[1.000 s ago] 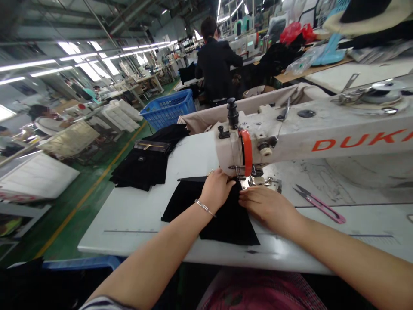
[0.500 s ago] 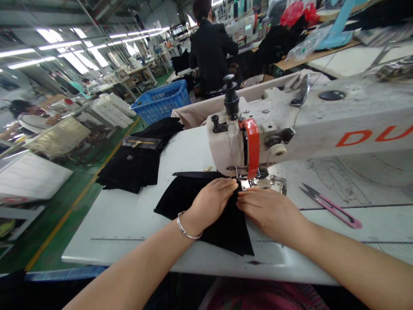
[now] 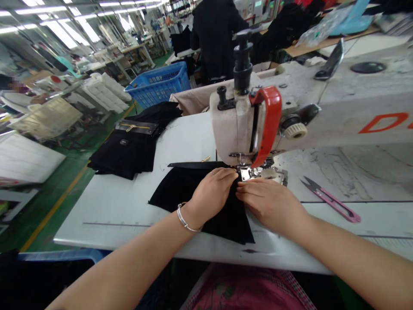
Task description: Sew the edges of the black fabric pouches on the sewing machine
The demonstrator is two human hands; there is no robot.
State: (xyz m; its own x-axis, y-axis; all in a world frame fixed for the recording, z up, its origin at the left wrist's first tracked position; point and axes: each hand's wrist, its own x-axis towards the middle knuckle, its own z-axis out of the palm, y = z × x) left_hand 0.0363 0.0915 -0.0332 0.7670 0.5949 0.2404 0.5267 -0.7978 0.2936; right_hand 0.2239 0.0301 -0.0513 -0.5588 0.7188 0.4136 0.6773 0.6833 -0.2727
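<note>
A black fabric piece lies on the white sewing table, its upper right corner at the presser foot of a sewing machine. Along its far edge runs a dark strip, with a small gold zipper pull beside it. My left hand, a silver bangle at the wrist, presses on the fabric with fingers together, tips close to the foot. Just right of it, my right hand pinches the fabric's right edge, thumb tucked under and mostly hidden. Pink thread snips rest to the right of that hand.
Stacked black pieces with a gold zipper sit at the table's left edge. Behind them stands a blue plastic basket. The machine arm spans the right side. A person in black is beyond; another person is far left.
The camera view has tilted down and moved closer, so the machine looks larger. Both hands keep nearly the same hold on the fabric beside the presser foot.
</note>
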